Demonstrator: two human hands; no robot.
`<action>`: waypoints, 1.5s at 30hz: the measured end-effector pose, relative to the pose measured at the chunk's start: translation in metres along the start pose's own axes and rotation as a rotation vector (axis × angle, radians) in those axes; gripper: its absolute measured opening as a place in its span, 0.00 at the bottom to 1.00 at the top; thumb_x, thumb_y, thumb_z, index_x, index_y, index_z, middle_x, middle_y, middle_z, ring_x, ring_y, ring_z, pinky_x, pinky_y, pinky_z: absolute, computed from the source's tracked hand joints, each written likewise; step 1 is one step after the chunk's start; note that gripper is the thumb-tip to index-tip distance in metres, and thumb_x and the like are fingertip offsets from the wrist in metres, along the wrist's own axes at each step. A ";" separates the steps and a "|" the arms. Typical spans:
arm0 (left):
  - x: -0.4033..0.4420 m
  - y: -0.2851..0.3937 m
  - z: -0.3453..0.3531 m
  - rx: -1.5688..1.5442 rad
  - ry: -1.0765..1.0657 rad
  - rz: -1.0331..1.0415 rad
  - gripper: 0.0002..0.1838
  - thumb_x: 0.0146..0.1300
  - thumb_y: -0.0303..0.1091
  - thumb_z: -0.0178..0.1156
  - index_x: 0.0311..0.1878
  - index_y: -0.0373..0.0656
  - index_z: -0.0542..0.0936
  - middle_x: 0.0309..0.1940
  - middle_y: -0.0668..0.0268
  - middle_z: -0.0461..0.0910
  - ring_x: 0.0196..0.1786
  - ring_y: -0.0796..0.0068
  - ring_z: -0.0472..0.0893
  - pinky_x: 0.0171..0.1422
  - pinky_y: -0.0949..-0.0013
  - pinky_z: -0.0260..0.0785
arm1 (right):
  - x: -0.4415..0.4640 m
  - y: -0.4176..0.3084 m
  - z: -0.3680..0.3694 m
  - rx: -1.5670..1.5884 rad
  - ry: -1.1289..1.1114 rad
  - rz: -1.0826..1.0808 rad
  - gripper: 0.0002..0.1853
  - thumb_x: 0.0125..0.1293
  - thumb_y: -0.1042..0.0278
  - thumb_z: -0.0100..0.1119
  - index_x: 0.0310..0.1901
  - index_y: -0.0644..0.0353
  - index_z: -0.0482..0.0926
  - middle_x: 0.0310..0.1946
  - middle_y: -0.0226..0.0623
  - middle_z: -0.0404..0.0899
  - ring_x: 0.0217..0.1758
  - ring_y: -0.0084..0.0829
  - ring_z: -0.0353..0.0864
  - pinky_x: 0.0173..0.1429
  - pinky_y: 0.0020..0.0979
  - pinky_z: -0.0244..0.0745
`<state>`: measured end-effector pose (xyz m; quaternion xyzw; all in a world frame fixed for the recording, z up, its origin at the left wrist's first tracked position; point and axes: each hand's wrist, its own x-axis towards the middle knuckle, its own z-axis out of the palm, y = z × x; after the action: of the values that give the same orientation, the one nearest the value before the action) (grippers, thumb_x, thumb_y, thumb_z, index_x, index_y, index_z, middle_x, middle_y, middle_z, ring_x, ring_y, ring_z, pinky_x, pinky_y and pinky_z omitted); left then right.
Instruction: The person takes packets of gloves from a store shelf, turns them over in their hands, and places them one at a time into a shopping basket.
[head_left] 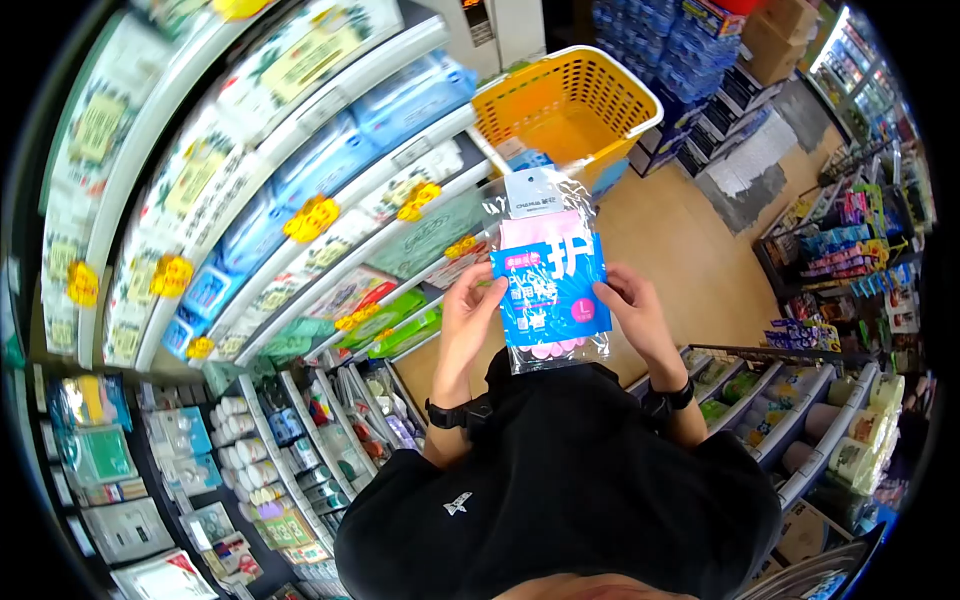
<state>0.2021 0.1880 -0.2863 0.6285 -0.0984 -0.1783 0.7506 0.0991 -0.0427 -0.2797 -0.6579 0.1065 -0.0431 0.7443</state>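
A clear plastic package of pink gloves (552, 290) with a blue printed label hangs upright in front of my chest. My left hand (472, 315) pinches its left edge between thumb and fingers. On the opposite edge, my right hand (633, 308) grips the package the same way. The header card with a hang hole is at the top, and pink glove fingers show at the bottom. Just beyond the package is a yellow basket (570, 95) with a white rim, with a blue-and-white item at its near side.
Shelves of tissue packs (360, 120) rise on the left. Lower left shelves (250, 400) hold rolls and boxes. Blue bottled packs (665, 45) are stacked behind the basket. Snack racks (850, 250) stand at the right, with shelves of rolls (810, 410) at lower right.
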 end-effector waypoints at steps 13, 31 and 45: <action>0.137 -0.021 0.090 0.074 -0.327 -0.104 0.12 0.73 0.33 0.60 0.53 0.36 0.79 0.39 0.71 0.82 0.36 0.88 0.77 0.39 0.79 0.68 | 0.045 0.003 -0.099 0.023 0.278 0.059 0.12 0.74 0.73 0.54 0.56 0.67 0.76 0.45 0.32 0.82 0.48 0.19 0.79 0.55 0.24 0.73; 0.336 -0.055 0.100 0.379 0.051 -0.094 0.30 0.69 0.45 0.63 0.67 0.37 0.71 0.51 0.57 0.77 0.44 0.68 0.82 0.47 0.66 0.77 | 0.358 -0.021 -0.181 -0.573 -0.107 0.008 0.22 0.63 0.70 0.67 0.57 0.68 0.75 0.41 0.46 0.85 0.43 0.34 0.87 0.48 0.33 0.82; 0.391 -0.107 0.100 0.681 0.106 -0.325 0.36 0.66 0.52 0.62 0.66 0.32 0.70 0.59 0.45 0.78 0.54 0.52 0.83 0.61 0.61 0.73 | 0.482 0.057 -0.193 -0.952 -0.576 0.130 0.26 0.57 0.65 0.72 0.54 0.67 0.76 0.42 0.48 0.85 0.45 0.42 0.87 0.52 0.37 0.81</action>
<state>0.5077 -0.0713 -0.4018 0.8578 -0.0120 -0.2192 0.4648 0.5221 -0.3207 -0.4068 -0.8987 -0.0529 0.2371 0.3650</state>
